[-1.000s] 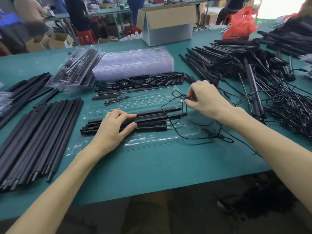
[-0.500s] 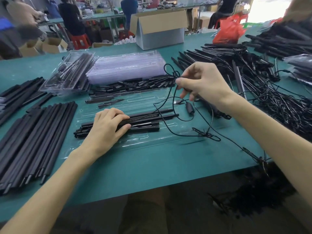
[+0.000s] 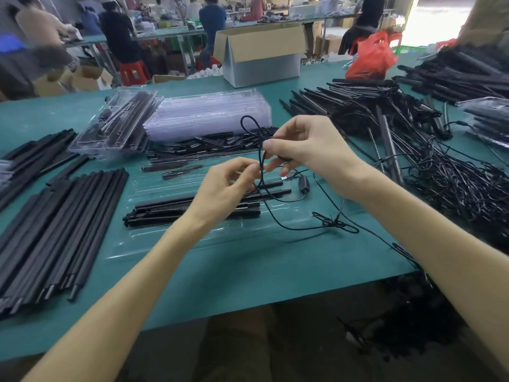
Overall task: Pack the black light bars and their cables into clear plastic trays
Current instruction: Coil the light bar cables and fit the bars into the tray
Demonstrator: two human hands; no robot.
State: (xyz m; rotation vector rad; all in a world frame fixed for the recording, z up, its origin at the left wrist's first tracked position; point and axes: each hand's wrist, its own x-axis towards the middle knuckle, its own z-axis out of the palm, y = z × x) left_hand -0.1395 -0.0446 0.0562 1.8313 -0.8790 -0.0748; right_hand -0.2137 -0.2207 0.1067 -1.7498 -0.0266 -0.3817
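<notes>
At the bottom of the frame, two bare forearms reach up over the near edge of the teal table. Just beyond, in the middle, a clear plastic tray lies flat with several black light bars resting in it lengthwise. Above the tray both hands are raised. The left hand pinches a thin black cable between thumb and fingertips, and the right hand, fingers curled, pinches the same cable slightly higher, a loop standing above it. The cable's slack trails down to the tray and table, with an inline switch hanging below the right hand. Loose black bars fill the lower left. Farther back sit stacked empty trays and packed trays; tangled bars and cables spread right. A cardboard box stands beyond.
</notes>
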